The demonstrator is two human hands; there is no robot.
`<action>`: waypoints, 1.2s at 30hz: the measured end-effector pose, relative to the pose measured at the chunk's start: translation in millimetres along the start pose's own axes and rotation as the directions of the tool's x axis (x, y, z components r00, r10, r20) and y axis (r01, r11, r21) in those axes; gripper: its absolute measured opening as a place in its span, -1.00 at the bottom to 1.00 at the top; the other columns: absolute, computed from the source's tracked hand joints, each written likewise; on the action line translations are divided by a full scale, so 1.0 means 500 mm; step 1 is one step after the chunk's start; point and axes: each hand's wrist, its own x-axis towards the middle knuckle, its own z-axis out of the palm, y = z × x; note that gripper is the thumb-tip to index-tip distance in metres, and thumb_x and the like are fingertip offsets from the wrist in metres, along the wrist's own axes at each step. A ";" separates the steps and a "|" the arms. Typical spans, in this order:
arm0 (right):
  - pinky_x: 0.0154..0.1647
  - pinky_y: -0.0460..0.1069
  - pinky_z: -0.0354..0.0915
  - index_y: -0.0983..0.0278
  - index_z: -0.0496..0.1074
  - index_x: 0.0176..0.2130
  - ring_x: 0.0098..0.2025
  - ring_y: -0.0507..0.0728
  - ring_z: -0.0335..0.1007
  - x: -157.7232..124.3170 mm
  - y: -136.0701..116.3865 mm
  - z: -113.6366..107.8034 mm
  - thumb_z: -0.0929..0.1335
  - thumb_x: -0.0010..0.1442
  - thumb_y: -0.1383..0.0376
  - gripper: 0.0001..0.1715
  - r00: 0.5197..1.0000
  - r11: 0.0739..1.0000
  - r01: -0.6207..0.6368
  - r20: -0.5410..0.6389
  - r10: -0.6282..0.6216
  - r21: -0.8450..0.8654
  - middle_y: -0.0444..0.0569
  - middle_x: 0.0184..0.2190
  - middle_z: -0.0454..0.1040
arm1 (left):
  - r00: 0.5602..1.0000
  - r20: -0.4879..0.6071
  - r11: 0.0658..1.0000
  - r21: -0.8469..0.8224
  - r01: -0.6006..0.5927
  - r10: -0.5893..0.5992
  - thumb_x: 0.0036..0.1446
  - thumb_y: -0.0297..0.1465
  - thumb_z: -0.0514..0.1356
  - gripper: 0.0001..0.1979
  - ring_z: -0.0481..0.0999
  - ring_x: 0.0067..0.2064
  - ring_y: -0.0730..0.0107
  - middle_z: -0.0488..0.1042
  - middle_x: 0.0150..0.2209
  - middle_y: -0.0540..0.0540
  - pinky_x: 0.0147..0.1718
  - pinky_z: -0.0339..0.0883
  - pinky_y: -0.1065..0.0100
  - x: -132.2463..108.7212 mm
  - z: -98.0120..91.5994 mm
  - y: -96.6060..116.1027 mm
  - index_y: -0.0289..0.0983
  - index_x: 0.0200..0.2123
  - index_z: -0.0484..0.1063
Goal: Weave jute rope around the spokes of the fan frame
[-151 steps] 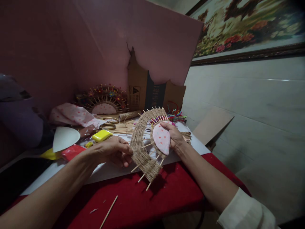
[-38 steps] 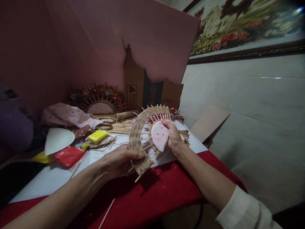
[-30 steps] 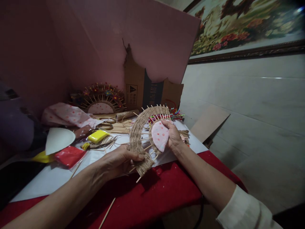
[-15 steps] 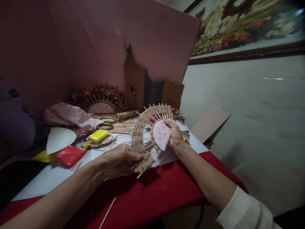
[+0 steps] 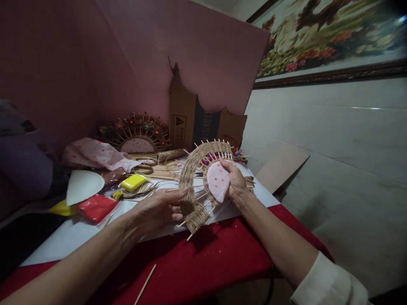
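Observation:
A half-round woven fan [image 5: 191, 180] is held up over the table, its thin wooden sticks poking out past a band of brown twine. Its centre is a padded half-circle of pink dotted cloth [image 5: 218, 182]. My right hand [image 5: 237, 180] grips that cloth centre, thumb on the front and the other fingers hidden behind. At the band's left edge is my left hand [image 5: 163, 207], thumb against the twine and fingers curled loosely beside and behind it. One loose stick [image 5: 145, 284] lies on the red cloth nearest me.
A similar fan with colourful flowers [image 5: 138, 135] stands at the back by torn cardboard [image 5: 182, 112]. Scissors [image 5: 144, 168], sticks, a yellow packet [image 5: 134, 182], a red packet [image 5: 97, 208] and dotted fabric [image 5: 92, 153] lie on the left. Red cloth [image 5: 229, 248] covers the table's front edge.
My left hand has shifted its thumb up along the twine band, away from the lower end. My right hand keeps its hold on the cloth centre. The view has moved slightly.

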 end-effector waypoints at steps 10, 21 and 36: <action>-0.52 -0.04 0.37 0.32 0.32 -0.57 -0.65 0.04 0.36 -0.008 0.005 0.005 0.36 -0.13 0.42 -0.90 1.000 0.999 -0.026 0.014 0.026 -0.044 -0.11 -0.68 0.45 | 0.987 -0.119 0.989 0.112 -0.094 0.107 -0.11 -0.45 0.27 -0.85 0.27 -0.65 0.60 0.32 -0.68 0.04 -0.62 0.19 0.53 0.006 -0.009 0.005 -0.37 -0.61 0.37; -0.55 -0.04 0.36 0.33 0.33 -0.57 -0.66 0.05 0.36 -0.009 -0.001 0.011 0.36 -0.13 0.41 -0.92 1.000 0.998 -0.030 -0.010 0.030 -0.049 -0.10 -0.69 0.45 | 0.983 -0.173 0.988 0.148 -0.043 0.068 -0.04 -0.48 0.21 -0.91 0.44 -0.53 0.47 0.46 -0.56 -0.09 -0.51 0.31 0.47 0.003 -0.011 0.025 -0.39 -0.54 0.41; -0.53 -0.05 0.35 0.31 0.34 -0.51 -0.63 0.05 0.38 0.000 0.001 0.001 0.34 -0.14 0.46 -0.91 1.000 1.000 0.002 0.016 -0.002 -0.025 -0.14 -0.67 0.45 | 0.986 -0.148 0.983 0.178 -0.045 0.072 -0.06 -0.48 0.22 -0.91 0.45 -0.54 0.47 0.48 -0.56 -0.10 -0.51 0.33 0.46 0.007 -0.028 0.028 -0.40 -0.54 0.42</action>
